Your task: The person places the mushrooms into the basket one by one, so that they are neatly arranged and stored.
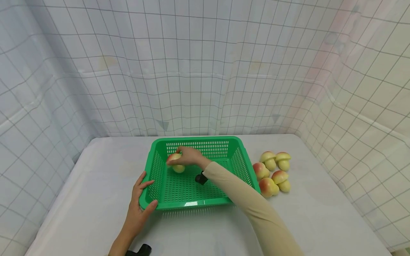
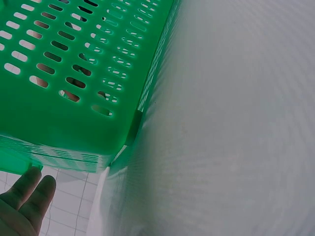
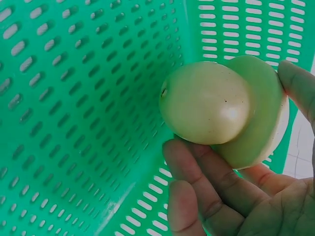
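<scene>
A green plastic basket point(image 1: 198, 204) with slotted walls stands on the table. Inside it, near the back left, my right hand point(image 1: 189, 156) grips a toy mushroom point(image 3: 206, 103) with a pale yellow stem and a reddish cap. The thumb and fingers hold it around the cap, with the stem pointing away from the palm in the right wrist view. My left hand point(image 1: 137, 209) rests at the basket's front left corner, fingers spread along the left rim and thumb at the front rim. In the left wrist view its fingers point(image 2: 37, 196) look nearly straight.
Several more yellow and red toy mushrooms point(image 1: 269, 187) lie in a loose group on the white table point(image 1: 105, 177), just right of the basket. White curtains with a dark grid point(image 1: 198, 71) surround the table at the back and sides.
</scene>
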Motion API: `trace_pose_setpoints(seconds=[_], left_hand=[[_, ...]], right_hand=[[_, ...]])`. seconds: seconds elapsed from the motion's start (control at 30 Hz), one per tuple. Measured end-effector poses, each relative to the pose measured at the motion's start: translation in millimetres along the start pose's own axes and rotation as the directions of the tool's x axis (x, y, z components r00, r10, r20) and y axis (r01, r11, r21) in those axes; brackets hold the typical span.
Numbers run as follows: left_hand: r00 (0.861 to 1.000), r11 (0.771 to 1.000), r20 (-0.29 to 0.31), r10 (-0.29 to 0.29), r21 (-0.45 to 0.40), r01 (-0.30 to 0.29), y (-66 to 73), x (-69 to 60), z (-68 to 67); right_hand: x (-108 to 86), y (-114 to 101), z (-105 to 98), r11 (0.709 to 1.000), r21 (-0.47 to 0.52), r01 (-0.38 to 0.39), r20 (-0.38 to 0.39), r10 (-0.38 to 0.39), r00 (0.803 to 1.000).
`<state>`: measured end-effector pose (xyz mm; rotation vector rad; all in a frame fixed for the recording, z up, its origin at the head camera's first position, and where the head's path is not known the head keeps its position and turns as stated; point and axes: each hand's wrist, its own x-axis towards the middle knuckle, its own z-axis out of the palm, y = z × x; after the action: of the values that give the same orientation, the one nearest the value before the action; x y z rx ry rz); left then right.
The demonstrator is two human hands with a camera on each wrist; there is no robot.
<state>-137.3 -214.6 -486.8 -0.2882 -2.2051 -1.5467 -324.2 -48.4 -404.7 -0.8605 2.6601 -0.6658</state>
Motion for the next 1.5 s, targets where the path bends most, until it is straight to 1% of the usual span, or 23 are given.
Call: trace_pose_setpoints(seconds=[0.17,0.3,0.63,0.9,1.2,1.5], left_hand=[[1.000,1.000,0.005,0.009,-0.014,-0.009,-0.5,-1.5,-0.7],[1.000,1.000,0.005,0.011,-0.021,-0.011,-1.2,-0.9,-1.3],[1.000,1.000,0.006,0.020,0.000,-0.020,-4.2,2.7,-0.9],[1.000,1.000,0.001,-0.001,0.003,0.001,-1.4,2.1,-0.9],[1.000,1.000,-0.002,0.009,-0.001,-0.009,-2.6,0.9,-0.4],[1.000,1.000,0.006,-0.006,-0.015,0.006,-2.0,1.0,-1.1]], right_hand=[[0.0,-2.8,3.1,1.000,-0.014,-0.015,0.002,0.015,1.000],[1.0,-4.1,4.7,1.000,-0.022,-0.009,0.016,0.009,1.000],[7.4,-1.2,7.3,0.998,-0.046,-0.031,0.026,0.032,0.999],[6.2,-2.5,10.2,0.997,-0.064,-0.053,0.032,0.055,0.998],[5.1,-4.2,13.8,0.992,-0.108,-0.064,0.022,0.067,0.998],[4.9,-6.7,15.3,0.988,-0.127,-0.085,0.017,0.088,0.996]])
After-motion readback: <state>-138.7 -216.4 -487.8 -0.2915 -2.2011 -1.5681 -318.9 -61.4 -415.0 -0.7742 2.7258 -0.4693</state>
